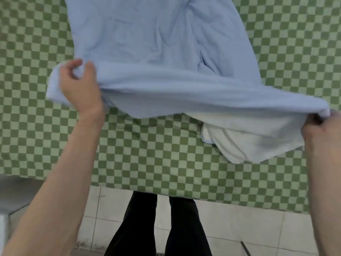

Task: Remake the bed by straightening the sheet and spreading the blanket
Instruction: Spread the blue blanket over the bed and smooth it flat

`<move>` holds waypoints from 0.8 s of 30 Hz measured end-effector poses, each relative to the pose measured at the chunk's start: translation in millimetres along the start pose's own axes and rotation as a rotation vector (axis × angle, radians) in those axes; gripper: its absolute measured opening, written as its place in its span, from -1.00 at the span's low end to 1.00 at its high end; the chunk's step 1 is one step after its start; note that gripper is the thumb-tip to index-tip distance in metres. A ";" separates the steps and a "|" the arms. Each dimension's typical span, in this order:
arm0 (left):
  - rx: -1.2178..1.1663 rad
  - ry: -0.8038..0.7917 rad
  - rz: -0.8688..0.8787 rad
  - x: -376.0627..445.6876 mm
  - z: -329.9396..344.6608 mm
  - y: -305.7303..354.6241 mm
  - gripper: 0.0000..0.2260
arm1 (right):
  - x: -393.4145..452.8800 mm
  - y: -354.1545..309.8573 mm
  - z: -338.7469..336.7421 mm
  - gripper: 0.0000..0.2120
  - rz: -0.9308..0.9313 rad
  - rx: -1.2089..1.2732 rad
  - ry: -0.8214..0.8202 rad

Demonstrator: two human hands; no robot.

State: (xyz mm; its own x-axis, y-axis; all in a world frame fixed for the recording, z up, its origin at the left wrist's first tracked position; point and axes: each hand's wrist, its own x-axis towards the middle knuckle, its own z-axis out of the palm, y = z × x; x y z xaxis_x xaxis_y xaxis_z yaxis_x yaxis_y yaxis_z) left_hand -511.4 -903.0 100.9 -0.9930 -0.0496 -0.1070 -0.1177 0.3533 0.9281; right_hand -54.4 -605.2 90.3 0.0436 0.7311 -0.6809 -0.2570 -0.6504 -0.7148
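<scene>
A light blue blanket (156, 52) lies stretched over the bed, its near edge lifted off the green-and-white checked sheet (147, 159). My left hand (81, 85) grips the blanket's near left corner, fingers curled round the cloth. My right hand (323, 132) grips the near right corner at the frame's right edge. A white underside fold of the blanket (245, 143) hangs down between my hands, closer to the right one. The checked sheet lies flat across the mattress and drapes over its near side.
I stand at the bed's near side on a pale tiled floor (239, 224), my legs in dark trousers (162, 228) close to the mattress edge. A grey surface (16, 191) shows at the lower left beside the bed.
</scene>
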 end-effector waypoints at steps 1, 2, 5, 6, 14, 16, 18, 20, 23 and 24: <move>0.028 -0.129 0.062 -3.9 14.8 3.2 -0.66 | 11.6 0.6 15.7 -0.72 -0.070 0.047 0.014; 0.044 -0.320 0.079 -8.3 27.7 1.2 -0.56 | 20.3 7.4 33.2 -0.56 -0.133 0.017 0.084; 0.350 -0.803 0.126 -18.4 47.8 -44.0 -0.28 | 13.2 62.5 60.2 -0.33 -0.039 -0.403 0.111; 0.475 -0.868 0.130 -21.7 48.1 -67.1 -0.24 | 13.5 84.8 51.7 -0.29 0.017 -0.540 0.098; 1.100 -0.875 0.262 -28.4 60.1 -196.6 -0.11 | 45.4 183.0 58.9 -0.34 -0.159 -1.415 -0.022; 0.873 -0.682 0.238 -28.0 87.1 -198.2 -0.10 | 55.7 188.1 69.4 -0.39 -0.249 -1.523 0.048; 0.581 -0.475 0.049 -22.6 117.9 -189.2 -0.16 | 64.0 189.3 80.0 -0.38 -0.389 -1.599 0.165; 0.418 -0.356 -0.078 -14.7 138.7 -175.0 -0.55 | 71.7 190.1 91.3 -0.28 -0.586 -1.705 0.211; 0.202 -0.240 -0.189 -14.4 135.7 -153.3 -0.78 | 83.7 183.1 112.3 -0.04 -0.711 -1.876 0.112; 0.082 -0.204 -0.258 -18.5 124.5 -141.2 -0.79 | 89.9 178.1 118.4 -0.06 -0.732 -1.906 0.091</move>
State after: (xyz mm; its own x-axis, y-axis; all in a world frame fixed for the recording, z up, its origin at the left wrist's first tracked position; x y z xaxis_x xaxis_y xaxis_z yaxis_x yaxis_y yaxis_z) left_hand -477.5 -835.6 -72.6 -0.9107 0.0379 -0.4114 -0.3573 0.4276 0.8303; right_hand -210.6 -630.9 -79.3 -0.2983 0.9312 -0.2095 0.9516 0.3072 0.0110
